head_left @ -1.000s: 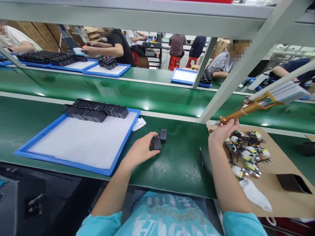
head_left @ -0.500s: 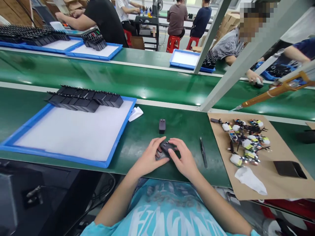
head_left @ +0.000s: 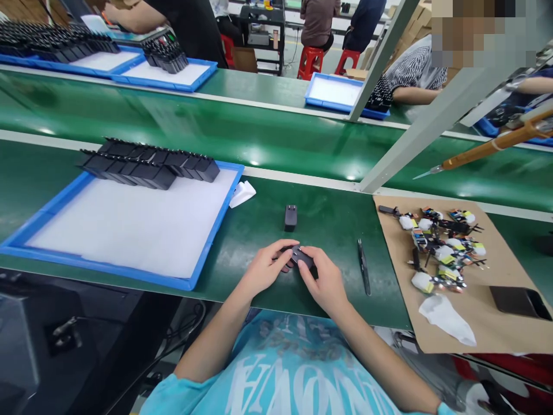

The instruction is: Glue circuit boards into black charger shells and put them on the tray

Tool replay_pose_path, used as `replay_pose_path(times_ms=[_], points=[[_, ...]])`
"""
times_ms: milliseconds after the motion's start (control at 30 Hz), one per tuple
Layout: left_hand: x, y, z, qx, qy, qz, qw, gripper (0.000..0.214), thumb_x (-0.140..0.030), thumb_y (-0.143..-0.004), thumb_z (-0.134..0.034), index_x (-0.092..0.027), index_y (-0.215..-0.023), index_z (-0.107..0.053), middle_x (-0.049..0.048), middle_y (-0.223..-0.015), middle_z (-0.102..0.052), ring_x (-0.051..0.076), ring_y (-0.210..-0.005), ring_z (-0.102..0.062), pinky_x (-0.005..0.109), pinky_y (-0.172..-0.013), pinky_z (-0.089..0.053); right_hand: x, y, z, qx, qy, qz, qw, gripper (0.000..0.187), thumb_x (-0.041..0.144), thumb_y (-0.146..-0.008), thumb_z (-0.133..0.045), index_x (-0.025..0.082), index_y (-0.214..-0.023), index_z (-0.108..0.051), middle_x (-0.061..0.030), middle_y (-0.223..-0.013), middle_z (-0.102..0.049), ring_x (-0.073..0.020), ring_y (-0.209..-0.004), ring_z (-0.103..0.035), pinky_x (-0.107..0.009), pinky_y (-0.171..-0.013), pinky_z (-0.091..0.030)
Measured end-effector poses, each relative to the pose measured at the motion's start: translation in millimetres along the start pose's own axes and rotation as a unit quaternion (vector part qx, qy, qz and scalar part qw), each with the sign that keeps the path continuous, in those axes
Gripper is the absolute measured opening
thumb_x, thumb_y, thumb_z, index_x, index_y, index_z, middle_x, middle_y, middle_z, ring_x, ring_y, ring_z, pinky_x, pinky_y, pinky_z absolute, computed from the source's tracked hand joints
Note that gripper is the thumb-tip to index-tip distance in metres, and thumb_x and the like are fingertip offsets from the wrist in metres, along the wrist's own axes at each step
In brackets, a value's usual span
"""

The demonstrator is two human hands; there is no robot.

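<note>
Both my hands meet on the green bench near its front edge, pinching one small black charger [head_left: 299, 255]. My left hand [head_left: 264, 270] grips its left side with fingers curled. My right hand [head_left: 324, 280] grips its right side, thumb on top. A second black charger [head_left: 291, 217] stands alone on the mat just beyond my hands. To the left lies a blue tray [head_left: 45, 215] with a white liner and two rows of black chargers [head_left: 147, 163] along its far edge.
Black tweezers [head_left: 364, 268] lie right of my hands. A cardboard sheet [head_left: 470, 311] holds a pile of small circuit boards [head_left: 440, 251], a white cloth and a dark tray. A soldering tool [head_left: 484, 150] hangs above. Other people work across the conveyor.
My right hand let go of the hanging soldering tool and came down to join my left hand on the black charger. The view has tilted downward.
</note>
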State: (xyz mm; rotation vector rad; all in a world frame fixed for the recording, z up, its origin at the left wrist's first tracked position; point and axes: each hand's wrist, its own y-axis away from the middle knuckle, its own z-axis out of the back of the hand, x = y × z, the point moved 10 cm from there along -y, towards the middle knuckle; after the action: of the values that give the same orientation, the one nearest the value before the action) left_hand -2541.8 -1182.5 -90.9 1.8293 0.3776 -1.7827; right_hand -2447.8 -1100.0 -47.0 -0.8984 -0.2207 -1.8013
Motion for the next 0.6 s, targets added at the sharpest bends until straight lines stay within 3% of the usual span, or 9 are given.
replay_pose_path(times_ms=[233, 367, 500, 600], points=[[-4, 1, 0.1, -0.018, 0.013, -0.001, 1.0, 0.031, -0.039, -0.086, -0.053, -0.021, -0.11, -0.063, 0.0047, -0.106, -0.067, 0.018, -0.085, -0.066, 0.03, -0.074, -0.057, 12, 0, -7, 0.046, 0.118, 0.015, 0.992, 0.044, 0.033, -0.091, -0.041, 0.018, -0.133, -0.041, -0.0105, -0.124, -0.061, -0.0222, -0.109, -0.06, -0.038, -0.089, -0.052], [-9, 6, 1.8, -0.042, -0.022, -0.018, 0.999, 0.029, -0.034, -0.087, -0.051, -0.023, -0.111, -0.064, 0.0033, -0.104, -0.068, 0.017, -0.083, -0.065, 0.028, -0.075, -0.056, 21, 0, -16, 0.045, 0.23, 0.04, 0.971, 0.053, 0.037, -0.091, -0.04, 0.011, -0.138, -0.036, -0.0153, -0.13, -0.056, -0.0259, -0.108, -0.058, -0.038, -0.08, -0.052], [-6, 8, 2.8, -0.053, -0.042, -0.018, 0.998, 0.028, -0.033, -0.087, -0.052, -0.024, -0.11, -0.064, 0.0027, -0.103, -0.068, 0.015, -0.08, -0.065, 0.026, -0.074, -0.055, 23, -2, -21, 0.031, 0.306, 0.075, 0.948, 0.049, 0.041, -0.091, -0.041, 0.011, -0.13, -0.045, -0.0132, -0.107, -0.065, -0.021, -0.091, -0.062, -0.031, -0.068, -0.049], [1, 8, 8.5, -0.062, 0.003, -0.013, 0.998, 0.03, -0.038, -0.086, -0.054, -0.021, -0.109, -0.062, 0.0053, -0.107, -0.067, 0.016, -0.083, -0.065, 0.025, -0.071, -0.056, 23, -3, -16, 0.031, 0.32, 0.108, 0.941, 0.048, 0.043, -0.091, -0.041, 0.011, -0.126, -0.049, -0.0072, -0.086, -0.066, -0.0154, -0.075, -0.062, -0.026, -0.053, -0.042]])
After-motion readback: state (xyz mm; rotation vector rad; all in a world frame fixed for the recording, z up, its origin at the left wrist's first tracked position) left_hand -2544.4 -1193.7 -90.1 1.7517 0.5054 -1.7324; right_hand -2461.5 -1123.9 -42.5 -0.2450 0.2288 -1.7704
